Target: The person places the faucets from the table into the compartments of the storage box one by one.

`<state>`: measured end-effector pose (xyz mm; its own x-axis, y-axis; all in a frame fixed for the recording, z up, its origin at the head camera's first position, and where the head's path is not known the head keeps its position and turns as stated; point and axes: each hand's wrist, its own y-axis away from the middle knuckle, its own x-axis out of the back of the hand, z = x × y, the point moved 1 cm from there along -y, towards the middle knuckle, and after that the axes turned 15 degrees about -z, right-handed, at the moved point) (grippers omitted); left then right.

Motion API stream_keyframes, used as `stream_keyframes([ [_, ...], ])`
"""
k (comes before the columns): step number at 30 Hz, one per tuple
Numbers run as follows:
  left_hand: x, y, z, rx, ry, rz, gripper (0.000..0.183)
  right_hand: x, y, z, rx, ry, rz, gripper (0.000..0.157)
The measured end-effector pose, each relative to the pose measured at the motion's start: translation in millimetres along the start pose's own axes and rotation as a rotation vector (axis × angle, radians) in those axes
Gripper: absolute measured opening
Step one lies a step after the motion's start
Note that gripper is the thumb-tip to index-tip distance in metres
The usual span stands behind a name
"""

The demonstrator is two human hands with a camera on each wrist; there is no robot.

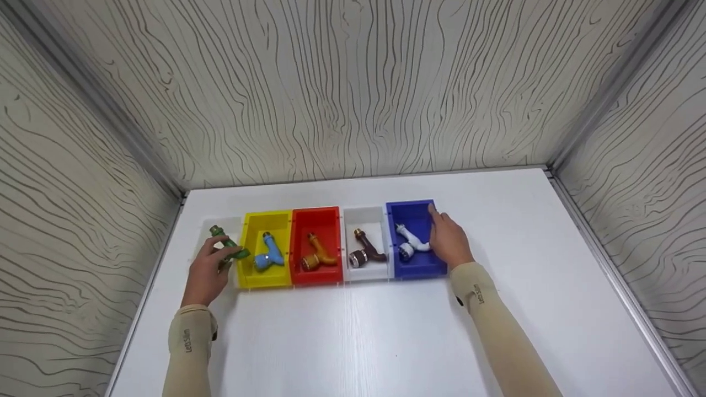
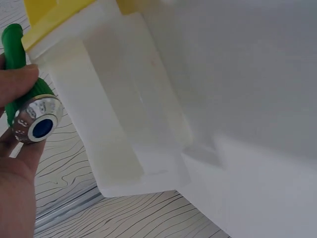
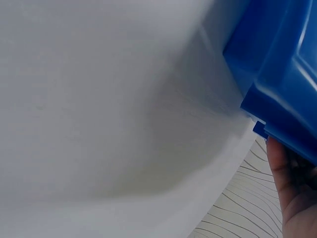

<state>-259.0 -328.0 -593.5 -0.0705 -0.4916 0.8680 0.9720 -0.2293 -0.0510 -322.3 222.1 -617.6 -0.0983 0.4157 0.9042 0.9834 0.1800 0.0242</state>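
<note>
In the head view my left hand (image 1: 208,270) holds a green tap (image 1: 240,253) over the translucent white bin (image 1: 205,227) at the left end of a row. The left wrist view shows the tap's silver collar (image 2: 47,106) with a dark blue centre, fingers around its body. At the row's other end, my right hand (image 1: 452,242) grips the right wall of a blue bin (image 1: 411,271). A white tap (image 1: 412,240) lies inside that bin. From the right wrist, one finger (image 3: 278,166) shows against the blue rim; the other fingers are mostly hidden.
Between the end bins stand a yellow bin (image 1: 248,275) with a light blue tap (image 1: 271,251), a red bin (image 1: 331,220) with a mustard tap (image 1: 320,251), and a white bin (image 1: 364,275) with a brown tap (image 1: 369,245). Wood-grain panels (image 1: 353,99) enclose the white table (image 1: 353,342).
</note>
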Motion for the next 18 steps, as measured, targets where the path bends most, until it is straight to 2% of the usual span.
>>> stream_keyframes([
  [5, -0.4, -3.7, 13.3, -0.016, 0.016, -0.035, 0.040, -0.5, 0.3, -0.3, -0.008, 0.010, -0.009, 0.050],
  [11, -4.1, -9.9, 29.1, -0.038, 0.026, -0.081, 0.042, -0.6, 0.5, 0.9, 0.012, 0.016, 0.021, 0.049],
  [18, -3.6, -10.5, 27.7, -0.032, 0.040, -0.091, 0.045, -1.5, -0.2, -0.5, 0.003, -0.003, 0.013, 0.049],
])
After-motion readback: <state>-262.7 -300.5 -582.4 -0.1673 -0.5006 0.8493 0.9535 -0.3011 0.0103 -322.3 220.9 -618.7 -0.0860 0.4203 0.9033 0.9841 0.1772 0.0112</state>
